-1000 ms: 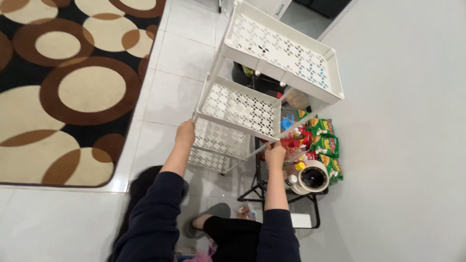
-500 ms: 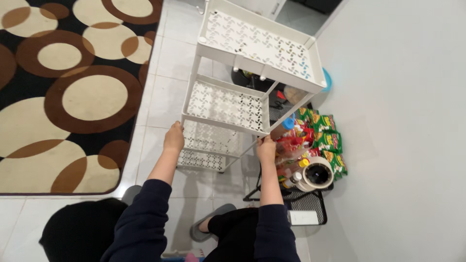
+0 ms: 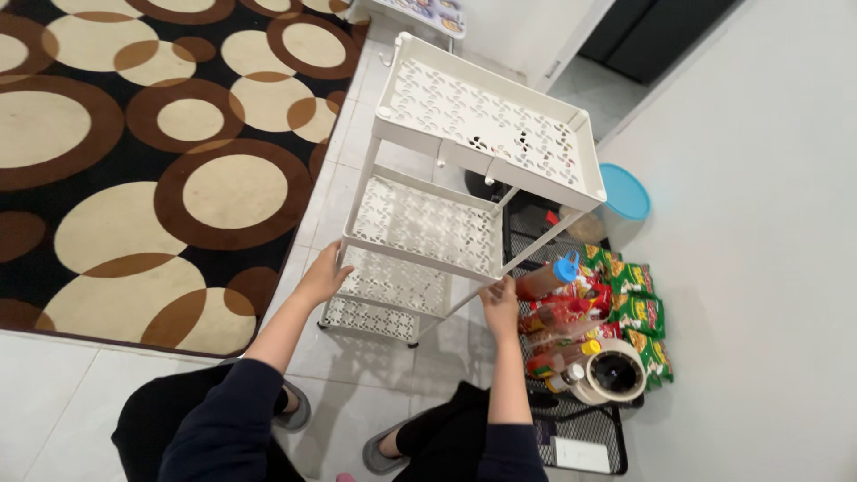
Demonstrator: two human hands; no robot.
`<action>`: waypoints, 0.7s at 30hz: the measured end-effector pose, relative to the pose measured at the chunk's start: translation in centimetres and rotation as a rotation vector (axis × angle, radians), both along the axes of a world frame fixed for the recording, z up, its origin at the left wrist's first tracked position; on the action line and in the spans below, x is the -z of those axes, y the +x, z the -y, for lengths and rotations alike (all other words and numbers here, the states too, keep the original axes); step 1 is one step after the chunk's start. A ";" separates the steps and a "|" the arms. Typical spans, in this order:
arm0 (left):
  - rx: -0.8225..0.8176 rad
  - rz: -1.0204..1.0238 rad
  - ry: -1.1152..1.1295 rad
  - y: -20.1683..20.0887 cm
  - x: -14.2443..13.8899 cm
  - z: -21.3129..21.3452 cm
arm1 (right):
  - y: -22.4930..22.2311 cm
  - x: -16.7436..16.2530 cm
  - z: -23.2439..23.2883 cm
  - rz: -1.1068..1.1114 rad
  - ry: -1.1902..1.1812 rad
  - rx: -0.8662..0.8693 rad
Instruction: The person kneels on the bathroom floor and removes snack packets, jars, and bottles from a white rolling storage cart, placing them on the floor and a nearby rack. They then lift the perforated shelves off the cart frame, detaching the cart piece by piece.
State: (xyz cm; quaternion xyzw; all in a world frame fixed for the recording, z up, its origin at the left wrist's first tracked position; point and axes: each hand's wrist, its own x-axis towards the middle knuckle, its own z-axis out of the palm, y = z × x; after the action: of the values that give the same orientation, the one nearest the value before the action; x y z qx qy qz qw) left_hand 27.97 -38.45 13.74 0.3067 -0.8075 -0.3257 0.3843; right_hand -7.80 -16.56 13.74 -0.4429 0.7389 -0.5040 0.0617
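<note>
I hold the white three-tier rack (image 3: 446,214) upright on the tiled floor (image 3: 178,54), my left hand (image 3: 323,275) and right hand (image 3: 500,299) closed on its middle shelf's near rim, all tiers bare, bottles (image 3: 558,312) still right of it.

The white tiered rack (image 3: 446,214) has shifted left, uncovering more bottles (image 3: 558,308).

circle-patterned rug (image 3: 170,170) | blue-lidded container (image 3: 622,194) | snack packets (image 3: 638,308) | sauce bottles (image 3: 558,308)

both hands, left hand (image 3: 323,278) and right hand (image 3: 500,302), grip the white tiered rack (image 3: 446,223).
</note>
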 end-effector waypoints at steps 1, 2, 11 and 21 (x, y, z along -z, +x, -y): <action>0.046 -0.178 -0.134 0.0 -0.4 0.0 | -0.7 -0.1 -0.1 0.089 -0.097 -0.071; 0.063 -0.209 -0.046 -0.1 -0.8 0.0 | -1.3 -0.2 -0.3 0.133 -0.123 -0.126; -0.079 -0.041 0.300 -0.7 -3.5 -0.3 | -0.4 -1.4 -1.3 0.137 0.092 0.016; 0.147 -0.082 0.178 1.0 -6.7 -1.0 | -0.9 -3.5 -5.2 0.314 -0.056 -0.205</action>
State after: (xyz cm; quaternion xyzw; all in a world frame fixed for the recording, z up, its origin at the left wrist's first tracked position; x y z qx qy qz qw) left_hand 28.99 -37.46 20.42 0.2660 -0.7792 -0.4358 0.3635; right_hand -8.72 -11.37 17.20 -0.4335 0.6569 -0.5782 0.2150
